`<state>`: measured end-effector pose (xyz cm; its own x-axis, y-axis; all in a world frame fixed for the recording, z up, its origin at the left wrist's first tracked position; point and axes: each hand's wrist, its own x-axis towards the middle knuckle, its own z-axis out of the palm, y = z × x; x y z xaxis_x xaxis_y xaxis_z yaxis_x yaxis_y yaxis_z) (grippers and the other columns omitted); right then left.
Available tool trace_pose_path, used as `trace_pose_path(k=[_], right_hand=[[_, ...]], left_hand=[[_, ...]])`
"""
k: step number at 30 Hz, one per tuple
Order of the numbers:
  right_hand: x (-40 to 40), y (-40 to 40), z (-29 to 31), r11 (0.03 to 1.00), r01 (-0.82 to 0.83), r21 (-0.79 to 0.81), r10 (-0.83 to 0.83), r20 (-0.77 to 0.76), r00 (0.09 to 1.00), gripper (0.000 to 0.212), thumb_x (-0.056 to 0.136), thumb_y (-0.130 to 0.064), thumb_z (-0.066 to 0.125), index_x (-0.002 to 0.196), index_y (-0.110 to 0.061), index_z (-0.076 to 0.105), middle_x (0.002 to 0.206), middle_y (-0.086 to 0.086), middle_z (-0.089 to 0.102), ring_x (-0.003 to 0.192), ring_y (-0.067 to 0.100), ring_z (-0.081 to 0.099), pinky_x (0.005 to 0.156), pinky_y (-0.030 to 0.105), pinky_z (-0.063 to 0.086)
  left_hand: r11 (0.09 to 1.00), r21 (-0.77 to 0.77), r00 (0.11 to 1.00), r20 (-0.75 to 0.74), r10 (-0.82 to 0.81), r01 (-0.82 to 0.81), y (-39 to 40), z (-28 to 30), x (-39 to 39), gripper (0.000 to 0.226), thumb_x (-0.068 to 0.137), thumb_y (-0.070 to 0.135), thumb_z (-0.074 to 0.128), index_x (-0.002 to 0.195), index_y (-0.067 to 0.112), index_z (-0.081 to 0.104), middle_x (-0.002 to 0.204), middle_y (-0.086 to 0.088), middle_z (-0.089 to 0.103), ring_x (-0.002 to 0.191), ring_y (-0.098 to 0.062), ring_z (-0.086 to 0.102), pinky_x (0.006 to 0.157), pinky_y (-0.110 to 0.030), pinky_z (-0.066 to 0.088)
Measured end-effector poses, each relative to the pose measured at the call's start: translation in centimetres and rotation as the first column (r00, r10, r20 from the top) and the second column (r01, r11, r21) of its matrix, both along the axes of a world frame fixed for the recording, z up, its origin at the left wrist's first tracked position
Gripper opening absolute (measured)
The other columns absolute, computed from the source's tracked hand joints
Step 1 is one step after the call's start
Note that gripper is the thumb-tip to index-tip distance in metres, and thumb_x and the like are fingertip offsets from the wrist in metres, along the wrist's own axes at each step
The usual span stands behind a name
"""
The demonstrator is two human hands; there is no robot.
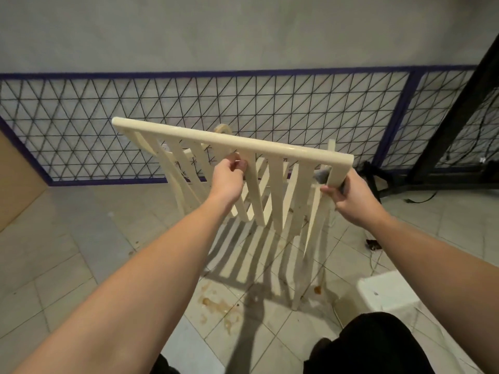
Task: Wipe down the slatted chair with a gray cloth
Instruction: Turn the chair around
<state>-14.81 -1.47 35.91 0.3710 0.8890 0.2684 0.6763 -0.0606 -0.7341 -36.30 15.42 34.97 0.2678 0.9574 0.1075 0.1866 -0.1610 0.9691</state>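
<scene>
In the head view, the person's dark-clothed knee (378, 344) is sitting nearest the camera, at the bottom right, with two bare forearms reaching away from it toward the cream slatted chair (235, 147). The chair is standing on the pale tiled floor (67, 265), its back toward the person, and its top rail is running at a slant from upper left to lower right. Its slats are throwing a striped shadow on the tiles below the rail.

The left hand (228, 179) is curling its fingers round one of the middle slats just beneath the top rail, gripping it. The right hand (348, 197) is closing on the chair's right post, just under the rail's right corner, and is pressing the gray cloth (322, 175) against that post; only a small patch of cloth is showing between the post and the next slat, with the rest hidden behind the post and the fingers.

Brown stains (218, 309) are lying on the tiles in front of the chair's near legs. A white box-like object (386, 292) is resting on the floor to the right of the chair. Behind the chair, a wire-mesh panel with a dark blue frame (189, 103) is lining the gray wall, and a black stand (445, 147) is leaning at the far right beyond the chair.
</scene>
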Motion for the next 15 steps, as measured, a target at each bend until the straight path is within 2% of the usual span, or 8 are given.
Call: trace_pose_path(k=[1, 3, 5, 7, 9, 12, 14, 15], right_hand=[[0.3, 0.0, 0.0, 1.000, 0.015, 0.008, -0.015, -0.017, 1.000, 0.031, 0.095, -0.014, 0.064, 0.122, -0.023, 0.052, 0.101, -0.027, 0.055, 0.091, -0.026, 0.052, 0.079, 0.003, 0.043], [1.0, 0.1, -0.1, 0.998, 0.052, 0.023, -0.050, -0.060, 0.997, 0.030, 0.095, -0.015, 0.064, 0.119, -0.027, 0.052, 0.100, -0.026, 0.055, 0.091, -0.016, 0.056, 0.084, 0.024, 0.051], [1.7, 0.4, -0.4, 0.995, 0.093, 0.027, -0.089, -0.114, 0.989, 0.030, 0.094, -0.017, 0.065, 0.119, -0.029, 0.053, 0.103, -0.024, 0.056, 0.096, -0.003, 0.058, 0.086, 0.037, 0.055], [2.4, 0.6, -0.5, 0.991, 0.131, 0.018, -0.126, -0.173, 0.977, 0.032, 0.094, -0.016, 0.065, 0.120, -0.030, 0.054, 0.106, -0.021, 0.057, 0.099, 0.005, 0.058, 0.082, 0.041, 0.058], [3.0, 0.9, -0.7, 0.984, 0.180, 0.017, -0.172, -0.220, 0.960, 0.035, 0.094, -0.012, 0.064, 0.123, -0.030, 0.054, 0.106, -0.012, 0.060, 0.099, 0.012, 0.060, 0.073, 0.037, 0.058], [3.0, 1.3, -1.2, 0.961, 0.276, 0.031, -0.257, -0.278, 0.926, 0.039, 0.095, -0.010, 0.063, 0.130, -0.022, 0.053, 0.108, 0.000, 0.060, 0.092, 0.018, 0.061, 0.062, 0.024, 0.048], [2.3, 1.7, -1.4, 0.939, 0.338, 0.061, -0.303, -0.319, 0.898, 0.036, 0.096, -0.016, 0.064, 0.130, -0.022, 0.054, 0.106, 0.002, 0.062, 0.086, 0.017, 0.062, 0.060, 0.021, 0.046], [1.9, 1.8, -1.5, 0.927, 0.370, 0.068, -0.329, -0.331, 0.885, 0.036, 0.096, -0.018, 0.064, 0.130, -0.021, 0.053, 0.105, 0.001, 0.063, 0.085, 0.016, 0.063, 0.059, 0.018, 0.045]], left_hand=[[1.000, -0.001, 1.000, 0.011, 0.005, -0.005, -0.3, 0.0, 0.3, 0.027, 0.104, 0.023, 0.050, 0.126, 0.011, 0.062, 0.117, -0.004, 0.068, 0.105, -0.020, 0.063, 0.094, -0.032, 0.051], [0.999, 0.033, 1.000, 0.015, -0.009, 0.008, -0.9, 0.1, 0.4, 0.024, 0.103, 0.023, 0.052, 0.123, 0.015, 0.064, 0.116, 0.000, 0.069, 0.111, -0.018, 0.064, 0.105, -0.038, 0.048], [0.993, 0.051, 0.994, 0.022, -0.105, 0.103, -1.1, 0.4, -0.9, 0.021, 0.104, 0.017, 0.051, 0.119, 0.025, 0.064, 0.114, 0.010, 0.070, 0.112, -0.009, 0.064, 0.106, -0.031, 0.047], [0.976, 0.014, 0.974, -0.057, -0.218, 0.219, -0.5, 0.1, -3.7, 0.026, 0.102, 0.016, 0.054, 0.121, 0.028, 0.068, 0.121, 0.012, 0.070, 0.118, -0.007, 0.062, 0.106, -0.031, 0.047], [0.967, -0.088, 0.947, -0.200, -0.252, 0.238, 0.6, -0.7, -7.5, 0.025, 0.101, 0.017, 0.058, 0.116, 0.029, 0.074, 0.122, 0.011, 0.071, 0.117, -0.010, 0.063, 0.102, -0.035, 0.050], [0.985, -0.170, 0.983, -0.185, 0.009, -0.041, 3.6, -1.5, -12.3, 0.020, 0.100, 0.017, 0.060, 0.111, 0.026, 0.074, 0.112, 0.007, 0.073, 0.106, -0.015, 0.066, 0.089, -0.036, 0.052], [0.939, -0.214, 0.963, -0.081, 0.257, -0.269, 6.1, -1.2, -14.4, 0.028, 0.097, 0.019, 0.064, 0.125, 0.022, 0.066, 0.114, 0.002, 0.071, 0.098, -0.019, 0.066, 0.083, -0.035, 0.052], [0.916, -0.216, 0.941, -0.055, 0.334, -0.338, 7.3, -0.7, -15.1, 0.042, 0.094, 0.022, 0.067, 0.135, 0.022, 0.058, 0.121, -0.001, 0.068, 0.102, -0.021, 0.065, 0.087, -0.035, 0.052]])
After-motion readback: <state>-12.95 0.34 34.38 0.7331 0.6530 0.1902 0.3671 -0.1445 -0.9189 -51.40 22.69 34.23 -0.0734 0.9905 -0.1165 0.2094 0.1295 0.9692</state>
